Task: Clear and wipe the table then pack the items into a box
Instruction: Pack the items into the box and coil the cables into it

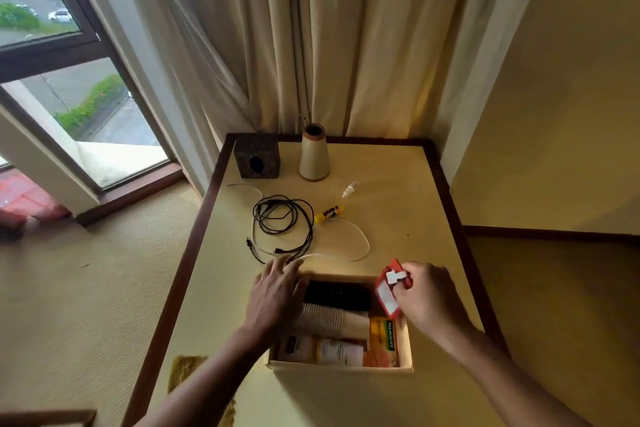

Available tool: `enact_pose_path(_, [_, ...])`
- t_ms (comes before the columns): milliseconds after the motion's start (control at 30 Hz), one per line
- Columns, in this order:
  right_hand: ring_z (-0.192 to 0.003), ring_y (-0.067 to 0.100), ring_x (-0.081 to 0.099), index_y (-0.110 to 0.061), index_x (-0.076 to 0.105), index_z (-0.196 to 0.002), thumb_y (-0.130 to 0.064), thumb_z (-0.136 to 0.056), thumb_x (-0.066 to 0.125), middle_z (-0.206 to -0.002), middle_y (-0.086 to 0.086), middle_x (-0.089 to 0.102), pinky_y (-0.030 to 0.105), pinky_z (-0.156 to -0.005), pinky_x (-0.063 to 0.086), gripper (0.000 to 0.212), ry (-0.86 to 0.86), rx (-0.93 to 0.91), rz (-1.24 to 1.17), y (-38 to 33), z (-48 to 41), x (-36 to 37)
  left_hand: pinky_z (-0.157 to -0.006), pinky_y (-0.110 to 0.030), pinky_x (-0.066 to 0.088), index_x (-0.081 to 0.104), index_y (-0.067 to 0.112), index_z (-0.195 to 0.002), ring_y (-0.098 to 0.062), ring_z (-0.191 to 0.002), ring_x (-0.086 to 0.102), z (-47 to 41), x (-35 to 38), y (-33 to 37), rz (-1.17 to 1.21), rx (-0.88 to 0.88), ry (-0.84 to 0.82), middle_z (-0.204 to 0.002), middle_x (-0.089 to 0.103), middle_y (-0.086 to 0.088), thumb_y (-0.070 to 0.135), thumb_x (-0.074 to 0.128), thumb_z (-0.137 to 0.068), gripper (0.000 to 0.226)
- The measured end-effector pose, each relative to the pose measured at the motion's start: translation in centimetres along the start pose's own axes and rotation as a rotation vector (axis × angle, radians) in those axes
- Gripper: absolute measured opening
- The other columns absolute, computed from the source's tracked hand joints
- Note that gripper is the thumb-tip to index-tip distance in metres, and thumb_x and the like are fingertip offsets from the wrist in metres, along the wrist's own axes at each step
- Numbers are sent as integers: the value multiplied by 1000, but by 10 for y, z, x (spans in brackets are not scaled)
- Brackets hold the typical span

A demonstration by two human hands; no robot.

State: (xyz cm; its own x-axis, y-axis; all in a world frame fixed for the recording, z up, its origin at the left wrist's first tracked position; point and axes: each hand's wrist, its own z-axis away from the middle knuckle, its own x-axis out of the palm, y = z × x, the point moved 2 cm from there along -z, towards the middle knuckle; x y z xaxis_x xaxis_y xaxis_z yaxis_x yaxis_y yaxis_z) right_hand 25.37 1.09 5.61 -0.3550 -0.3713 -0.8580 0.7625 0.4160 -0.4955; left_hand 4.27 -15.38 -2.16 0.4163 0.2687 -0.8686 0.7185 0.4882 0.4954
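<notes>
Matt cream bench (398, 201) edged in dark wood — plain cardboard box (341, 367), ribbed paper cups (322, 319), smooth black plastic-sheathed cable (277, 215), smooth red case (389, 295) with a paper label, cloth curtains (329, 45), rough woven carpet (86, 288).

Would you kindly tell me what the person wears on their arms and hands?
Nothing visible. The left hand and right hand are ungloved, with no ring apparent, though the left is motion-blurred. The left forearm and right forearm show no sleeve, watch or bracelet up to the frame's edge.

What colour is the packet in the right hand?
Red packet with a white label, clearest in the head view.
</notes>
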Motion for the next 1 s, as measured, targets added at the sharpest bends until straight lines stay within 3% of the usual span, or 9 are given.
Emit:
enact_pose_path(67, [-68,7,64,-20,69,-89,-25,-91,69,-77,-7,67,26,-54,57,6,27,11,50,3,-1,14,-104,-41,49,43,30,-148,-20,-130,49,-4,7,-3,46,-73,-65,-148,45,-2,52,36,-105,49])
enact_pose_path(167, [-73,10,56,-13,70,-95,-19,-90,67,-88,-3,63,12,-50,31,8,50,4,118,1,-1,31,-93,-40,54,44,28,-141,-21,-122,51,-4,16,-5,47,-111,-137,-135,47,-2,52,36,-105,44])
enact_pose_path(267, [-73,11,49,-9,71,-101,-15,-92,64,-93,2,66,11,-50,20,13,76,-4,165,2,5,38,-88,-41,55,48,26,-126,-20,-113,51,-3,19,-3,38,-110,-107,-124,49,0,50,37,-105,33])
enact_pose_path(367, [-73,11,58,-12,73,-107,-17,-90,69,-93,0,73,8,-56,32,18,115,-48,174,10,12,38,-87,-40,56,48,25,-125,-18,-110,51,-1,21,-4,53,-102,-83,-122,49,1,48,38,-105,32])
enact_pose_path(467, [-74,18,71,-13,74,-107,-15,-86,75,-87,1,76,23,-59,52,21,139,-103,170,15,20,43,-87,-38,55,46,24,-128,-17,-110,50,0,21,-4,59,-86,-73,-124,48,1,48,39,-105,33])
enact_pose_path(633, [-70,17,69,-15,69,-106,-21,-92,66,-83,1,74,23,-53,41,15,111,-8,217,12,20,52,-90,-37,55,41,27,-131,-18,-117,49,-1,21,-3,-12,-102,-116,-132,44,1,65,46,-96,51])
enact_pose_path(733, [-73,19,70,-15,68,-107,-21,-95,59,-87,2,73,27,-55,47,15,32,35,348,5,11,54,-90,-39,55,39,29,-132,-19,-119,48,-1,23,-3,-48,-110,-141,-134,41,0,75,51,-88,65])
enact_pose_path(833, [-78,21,70,-14,69,-106,-16,-95,58,-92,4,72,29,-57,47,15,-38,23,437,2,4,52,-92,-39,55,42,29,-129,-19,-119,48,-1,22,-3,-11,-117,-95,-132,44,1,61,61,-90,54])
enact_pose_path(1000, [-89,18,64,-12,69,-115,-8,-91,67,-111,4,62,24,-67,46,24,-103,-73,313,10,-6,50,-92,-37,54,43,29,-130,-17,-117,47,1,23,-8,61,-85,-70,-132,45,2,43,66,-91,47])
